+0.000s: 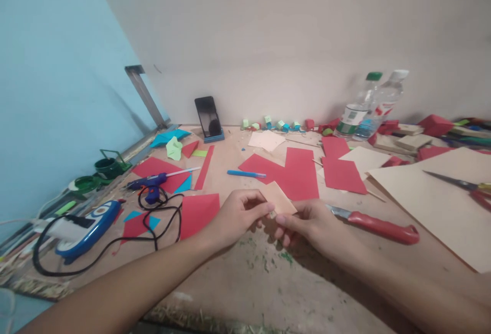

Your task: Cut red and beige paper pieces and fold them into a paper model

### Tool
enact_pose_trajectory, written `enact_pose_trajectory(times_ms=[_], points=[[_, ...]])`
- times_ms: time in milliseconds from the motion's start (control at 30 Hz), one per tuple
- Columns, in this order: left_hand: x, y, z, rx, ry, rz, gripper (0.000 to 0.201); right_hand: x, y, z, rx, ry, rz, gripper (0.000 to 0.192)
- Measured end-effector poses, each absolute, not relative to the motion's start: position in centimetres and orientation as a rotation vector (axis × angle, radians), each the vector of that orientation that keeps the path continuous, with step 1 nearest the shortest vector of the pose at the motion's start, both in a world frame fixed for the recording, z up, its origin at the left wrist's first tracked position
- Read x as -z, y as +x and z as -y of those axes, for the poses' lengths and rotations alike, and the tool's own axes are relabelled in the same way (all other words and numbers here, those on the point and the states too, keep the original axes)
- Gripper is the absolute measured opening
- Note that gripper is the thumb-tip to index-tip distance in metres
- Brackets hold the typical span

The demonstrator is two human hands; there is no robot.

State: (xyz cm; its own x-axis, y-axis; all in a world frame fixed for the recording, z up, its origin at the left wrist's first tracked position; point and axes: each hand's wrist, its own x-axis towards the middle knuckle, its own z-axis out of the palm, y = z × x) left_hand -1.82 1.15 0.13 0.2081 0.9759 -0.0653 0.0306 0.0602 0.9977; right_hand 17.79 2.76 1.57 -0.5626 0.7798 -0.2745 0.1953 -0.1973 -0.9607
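Note:
Between my two hands is a small piece of cream paper [280,198], held up above the table. My left hand [243,211] pinches its left lower edge between thumb and fingers. On the other side, my right hand [307,221] grips the lower right edge, its thumb close to the left thumb. The paper looks folded, though the fingers hide part of it. Just beyond it lie a blue pen [246,174] and cut red paper [297,175]. A knife with a red handle [383,225] lies right of my right hand.
At left are a glue gun [148,183] with a looping black cord and a blue-white power strip [90,229]. A phone [207,116] stands at the back. Two plastic bottles [351,114] stand back right. Scissors [456,180] rest on a large cream sheet [429,206].

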Motion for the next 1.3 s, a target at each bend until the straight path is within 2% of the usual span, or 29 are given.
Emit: enact_pose_trajectory(times_ms=[467,833,967,1300], points=[[0.1,-2.1,-1.0,-0.976,1.290,-1.072,0.035,-1.4,17.8,-2.6,-1.809,-1.132,1.664,0.052],[-1.0,-2.2,-0.1,-0.912,1.459,-1.047,0.038,-2.1,18.1,-2.3,-1.513,-1.242,1.607,0.041],[-0.8,-2.2,-0.2,-0.832,1.477,-1.078,0.033,-1.9,18.1,-2.5,-1.453,-1.224,1.544,0.042],[-1.2,-2.4,0.0,-0.731,1.787,-1.123,0.039,-1.0,18.4,-2.5,-1.689,-1.120,1.384,0.046]])
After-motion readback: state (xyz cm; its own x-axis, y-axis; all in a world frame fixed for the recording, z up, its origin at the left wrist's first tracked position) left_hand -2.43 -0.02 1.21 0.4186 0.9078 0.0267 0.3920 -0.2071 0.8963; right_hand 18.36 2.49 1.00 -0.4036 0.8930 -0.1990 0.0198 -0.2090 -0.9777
